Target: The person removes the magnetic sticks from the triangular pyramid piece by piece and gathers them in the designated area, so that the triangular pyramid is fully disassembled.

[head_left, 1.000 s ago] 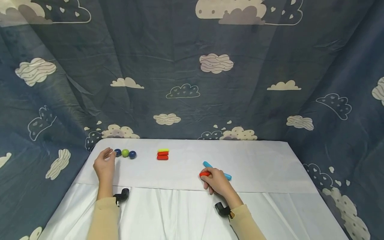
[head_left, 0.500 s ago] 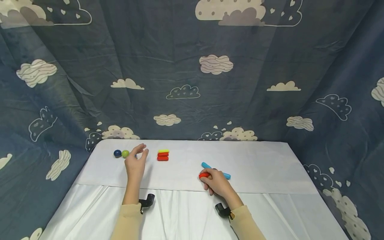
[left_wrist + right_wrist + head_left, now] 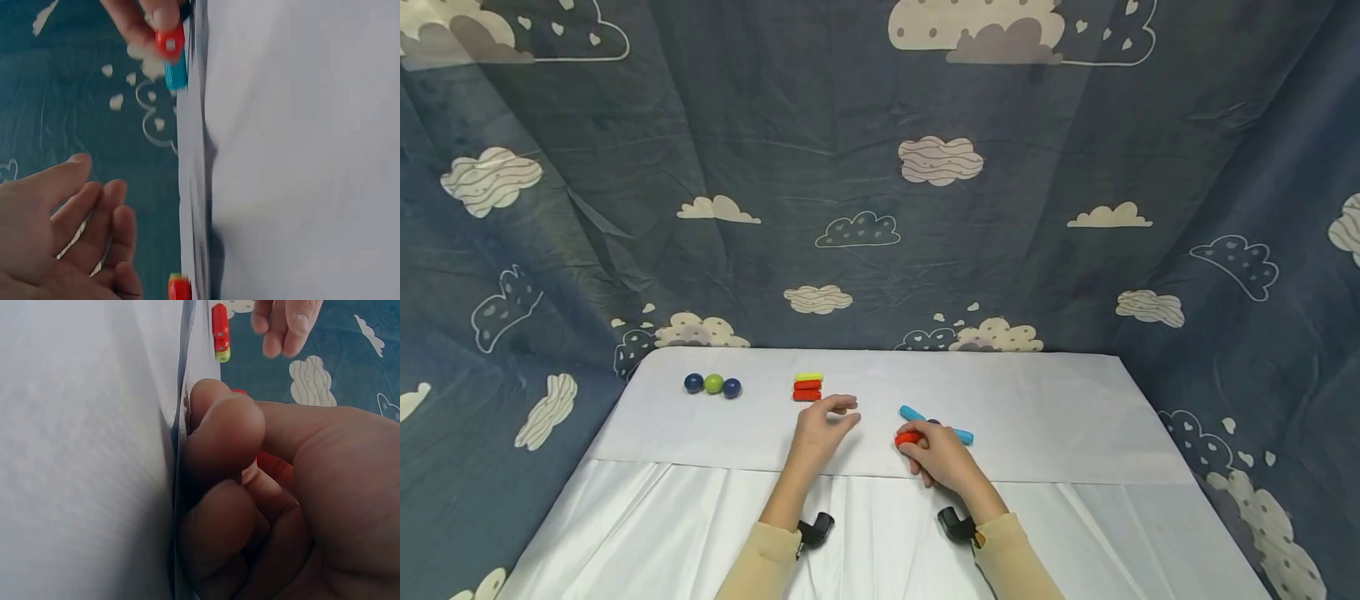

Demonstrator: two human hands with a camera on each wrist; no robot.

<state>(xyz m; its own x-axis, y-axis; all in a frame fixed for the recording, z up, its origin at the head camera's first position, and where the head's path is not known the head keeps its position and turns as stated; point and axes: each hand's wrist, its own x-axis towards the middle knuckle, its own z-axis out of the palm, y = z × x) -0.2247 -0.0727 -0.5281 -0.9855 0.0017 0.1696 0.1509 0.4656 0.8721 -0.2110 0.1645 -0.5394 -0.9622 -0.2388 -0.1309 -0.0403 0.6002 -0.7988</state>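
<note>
In the head view my right hand (image 3: 943, 454) pinches a short red rod (image 3: 907, 438) near the table's middle. Its square-holed end faces the camera in the left wrist view, where the red rod (image 3: 170, 42) sits between thumb and fingers. Just beyond those fingers lie light blue rods (image 3: 912, 413), and part of a dark blue ball (image 3: 933, 422) shows between them. My left hand (image 3: 820, 429) hovers to the left with nothing in it, thumb and fingers apart. The left wrist view has its fingers (image 3: 119, 219) loosely bent.
At the back left, a green ball (image 3: 713, 384) sits between two dark blue balls (image 3: 694, 383). Two red rods (image 3: 807, 396) and a yellow-green rod (image 3: 808, 377) lie side by side just beyond the left hand. A white cloth covers the table (image 3: 1037, 408); a patterned curtain hangs behind.
My left hand has left the row of balls at the back left and swept right, past the red and yellow-green rods. The right hand keeps its hold on the red rod, almost still.
</note>
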